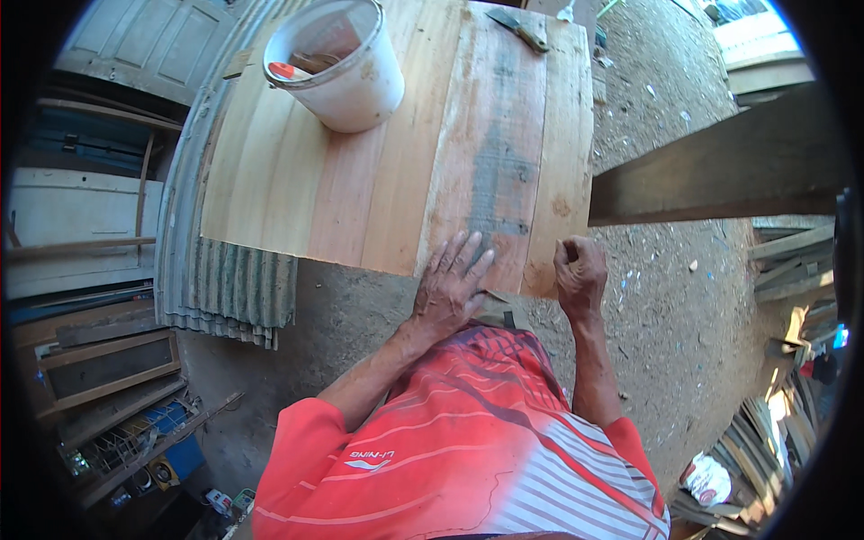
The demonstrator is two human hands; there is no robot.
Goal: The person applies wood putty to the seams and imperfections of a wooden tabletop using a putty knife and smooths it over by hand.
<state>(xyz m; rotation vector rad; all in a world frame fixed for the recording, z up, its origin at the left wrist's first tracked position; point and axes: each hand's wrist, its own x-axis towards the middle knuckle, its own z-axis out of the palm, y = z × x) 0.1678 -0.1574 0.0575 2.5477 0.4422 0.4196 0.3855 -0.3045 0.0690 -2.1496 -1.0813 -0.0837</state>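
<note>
A panel of joined wooden planks (378, 171) lies flat in front of me. My left hand (450, 288) rests flat on its near edge, fingers spread over a grey-stained plank. My right hand (580, 274) is curled at the panel's near right corner, fingers pinched together; whether it holds something small I cannot tell. A white bucket (346, 67) with tools in it stands on the far left of the panel. A knife-like tool (522, 27) lies at the far right edge.
Corrugated metal sheeting (225, 288) sticks out under the panel's left side. A dark wooden beam (720, 171) runs to the right. Timber frames (108, 369) are stacked at left and loose planks (774, 423) at lower right. The ground is dirt (684, 306).
</note>
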